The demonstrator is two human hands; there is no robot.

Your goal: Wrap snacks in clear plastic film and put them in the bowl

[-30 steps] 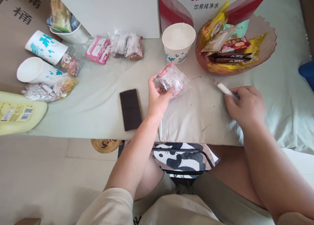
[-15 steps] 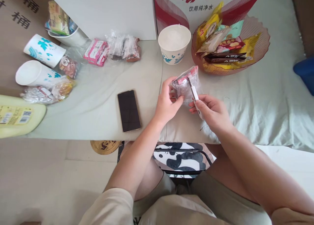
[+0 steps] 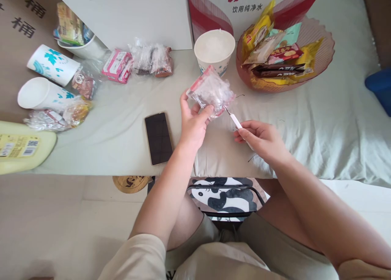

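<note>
My left hand [image 3: 195,123] grips a small packet [image 3: 212,90] wrapped in crinkled clear plastic, with red edges, lifted in front of a white paper cup [image 3: 214,49]. Between the thumb and fingers of my right hand [image 3: 261,139] is a slim white-handled tool [image 3: 236,122] with a thin dark tip. That tip is at the packet's lower right edge; whether it pierces the plastic is too small to tell. A black phone [image 3: 159,138] lies left of my left hand.
A pink glass bowl [image 3: 324,56] of wrapped snacks stands at the back right. Pink packets [image 3: 117,66], plastic-wrapped snacks [image 3: 152,60] and tipped paper cups [image 3: 51,64] lie at the left. Boxes [image 3: 128,15] line the back; a yellow-green container [image 3: 27,145] is far left.
The packet has moved left and turned in my left hand, now overlapping the cup's base. The tool's tip has gone from across the packet to its lower right edge.
</note>
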